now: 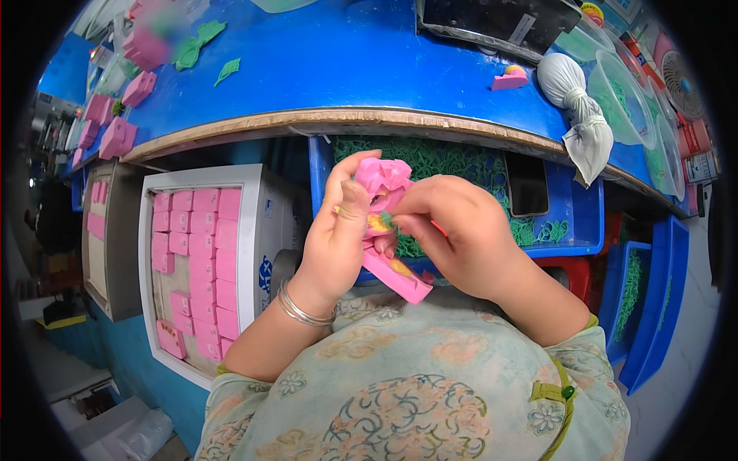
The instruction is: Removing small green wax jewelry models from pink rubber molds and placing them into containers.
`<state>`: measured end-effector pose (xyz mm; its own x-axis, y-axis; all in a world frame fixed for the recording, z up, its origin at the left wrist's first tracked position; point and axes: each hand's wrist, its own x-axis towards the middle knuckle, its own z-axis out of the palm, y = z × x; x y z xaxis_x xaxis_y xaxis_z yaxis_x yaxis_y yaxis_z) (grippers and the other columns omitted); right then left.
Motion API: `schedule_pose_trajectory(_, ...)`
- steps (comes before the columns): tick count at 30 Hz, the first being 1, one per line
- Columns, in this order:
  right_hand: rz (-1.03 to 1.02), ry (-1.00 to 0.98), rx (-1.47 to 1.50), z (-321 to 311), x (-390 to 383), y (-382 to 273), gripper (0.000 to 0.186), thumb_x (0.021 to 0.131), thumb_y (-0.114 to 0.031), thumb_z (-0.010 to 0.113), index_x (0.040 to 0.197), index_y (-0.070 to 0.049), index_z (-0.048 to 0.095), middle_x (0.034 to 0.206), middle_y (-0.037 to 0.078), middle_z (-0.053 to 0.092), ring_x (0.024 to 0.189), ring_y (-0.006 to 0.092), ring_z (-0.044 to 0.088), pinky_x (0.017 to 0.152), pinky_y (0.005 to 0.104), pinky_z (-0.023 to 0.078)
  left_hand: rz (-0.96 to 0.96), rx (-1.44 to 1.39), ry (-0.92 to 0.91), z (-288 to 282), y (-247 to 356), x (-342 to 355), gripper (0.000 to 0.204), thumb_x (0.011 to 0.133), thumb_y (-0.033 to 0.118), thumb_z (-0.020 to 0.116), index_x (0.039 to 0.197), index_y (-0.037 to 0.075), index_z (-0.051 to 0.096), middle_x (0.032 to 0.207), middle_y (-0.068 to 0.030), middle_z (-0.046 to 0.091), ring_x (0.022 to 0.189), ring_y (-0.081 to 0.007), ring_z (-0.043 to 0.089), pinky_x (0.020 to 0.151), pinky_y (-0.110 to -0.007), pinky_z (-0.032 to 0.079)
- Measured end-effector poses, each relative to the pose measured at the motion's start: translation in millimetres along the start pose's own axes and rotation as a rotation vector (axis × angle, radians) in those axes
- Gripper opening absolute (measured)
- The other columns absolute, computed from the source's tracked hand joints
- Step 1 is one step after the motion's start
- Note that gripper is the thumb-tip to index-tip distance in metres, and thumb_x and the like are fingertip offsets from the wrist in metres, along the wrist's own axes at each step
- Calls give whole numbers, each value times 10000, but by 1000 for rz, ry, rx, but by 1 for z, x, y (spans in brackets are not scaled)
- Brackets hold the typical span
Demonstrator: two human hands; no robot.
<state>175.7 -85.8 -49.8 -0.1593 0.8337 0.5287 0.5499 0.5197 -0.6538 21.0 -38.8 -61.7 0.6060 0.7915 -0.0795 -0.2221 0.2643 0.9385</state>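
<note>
My left hand [338, 227] is closed round a pink rubber mould [384, 175], which is bent open in front of my body. Yellow patches show on the mould's inner faces, and its lower flap [400, 280] hangs down toward my lap. My right hand [460, 223] reaches in from the other side, thumb and forefinger pinched on a small green wax piece [387, 219] at the mould's opening. My fingers hide part of that piece. Beyond my hands, a blue tray [584, 203] under the table edge holds many thin green wax pieces [453, 157].
A dark phone [527, 184] lies in the tray. Rows of pink mould blocks [204, 265] fill a white-framed box at left. On the blue table [330, 61] are a tied white cloth bag [573, 100], a black machine [500, 27] and clear bowls [623, 100]. Blue bins [653, 307] stand at right.
</note>
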Motion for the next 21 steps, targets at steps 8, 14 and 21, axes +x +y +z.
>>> schedule_pose_trajectory(8,130,7,-38,-8,0,-9,203,713,-69,636,896,-29,559,811,112,579,704,265,589,597,345,469,84,121,45,0,3,-1,584,925,486,330,1283,27,295,979,-84,524,788,-101,508,672,-237,437)
schedule_pose_trajectory(14,-263,25,-388,-17,-2,-7,279,636,-123,591,887,-2,574,799,89,568,676,230,581,559,318,452,412,356,49,8,5,4,782,802,505,570,1296,-11,250,978,-104,541,825,-120,525,710,-234,439)
schedule_pose_trajectory(21,-359,193,-350,-31,2,4,305,602,-122,595,868,25,618,779,105,596,608,205,564,513,297,444,553,562,-8,11,25,30,956,632,665,643,1202,-71,426,1057,-159,572,976,-207,579,845,-313,468)
